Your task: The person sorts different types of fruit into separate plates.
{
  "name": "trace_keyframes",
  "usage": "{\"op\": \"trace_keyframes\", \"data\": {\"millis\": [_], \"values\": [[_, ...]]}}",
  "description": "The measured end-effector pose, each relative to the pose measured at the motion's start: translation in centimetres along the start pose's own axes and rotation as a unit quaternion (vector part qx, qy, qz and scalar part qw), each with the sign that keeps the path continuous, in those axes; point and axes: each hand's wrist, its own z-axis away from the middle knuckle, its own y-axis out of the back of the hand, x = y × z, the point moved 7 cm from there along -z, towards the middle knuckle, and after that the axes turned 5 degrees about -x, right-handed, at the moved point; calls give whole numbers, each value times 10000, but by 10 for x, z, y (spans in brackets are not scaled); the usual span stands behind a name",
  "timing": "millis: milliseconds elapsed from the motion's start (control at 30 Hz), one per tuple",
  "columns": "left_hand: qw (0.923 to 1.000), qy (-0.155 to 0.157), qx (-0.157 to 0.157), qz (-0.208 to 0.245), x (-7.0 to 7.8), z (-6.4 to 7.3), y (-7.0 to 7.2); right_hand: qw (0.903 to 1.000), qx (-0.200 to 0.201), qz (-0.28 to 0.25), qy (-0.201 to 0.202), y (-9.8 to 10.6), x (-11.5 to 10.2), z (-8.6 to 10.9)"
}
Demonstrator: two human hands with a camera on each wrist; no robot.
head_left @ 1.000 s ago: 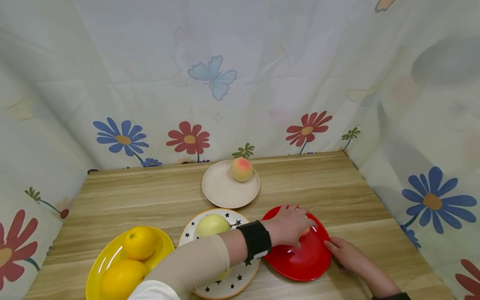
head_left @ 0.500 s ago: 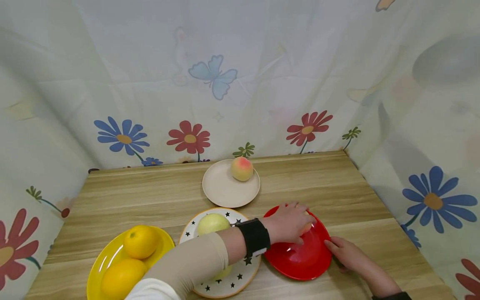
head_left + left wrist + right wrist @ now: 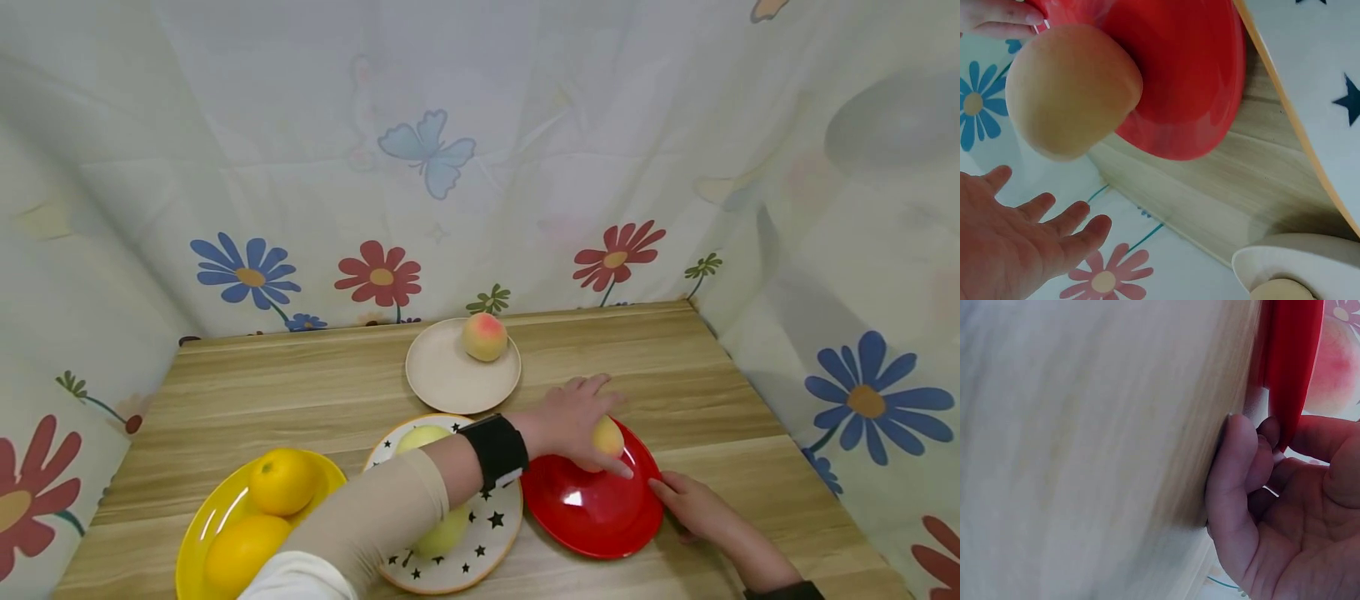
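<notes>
On the red plate [image 3: 600, 525] lies a peach [image 3: 608, 437], near the plate's far rim. My left hand [image 3: 567, 423] is beside that peach, its fingers spread and straight. In the left wrist view a gap shows between these fingers [image 3: 1088, 234] and the peach [image 3: 1072, 94]. The right hand [image 3: 697, 506] pinches the red plate's right rim between thumb and fingers. From the right wrist, the thumb is on the upper side of the red plate [image 3: 1295, 356], with curled fingers [image 3: 1232, 494] underneath, against the wooden table.
A second peach [image 3: 485, 337] sits on a beige plate [image 3: 442, 379] at the back. Pale green fruit [image 3: 442, 535] lies on a star-patterned plate [image 3: 498, 546], partly behind my left arm. Two yellow-orange fruits [image 3: 283, 483] fill a yellow plate [image 3: 193, 542] at left. Patterned cloth [image 3: 480, 167] surrounds the table.
The left hand has let go of the peach, its fingers spreading and moving slightly away toward the back left. More of the peach shows. The right hand still holds the plate's rim.
</notes>
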Motion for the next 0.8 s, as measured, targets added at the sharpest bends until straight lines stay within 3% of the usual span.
{"op": "trace_keyframes", "data": {"millis": [133, 367, 567, 800], "values": [[9993, 161, 303, -156, -9, -3, 8, 10000, 0, -24, -11, 0, 0, 0], [9943, 725, 741, -253, -36, -6, 22, 10000, -11, -59, -7, 1, 1, 1], [9899, 1182, 784, -59, -66, -2, 31, 9999, 39, -47, -131, 0, 2, 1], [9781, 1829, 949, -302, -108, 1, 41, 9998, 114, -75, -140, 1, 1, 2]]}}
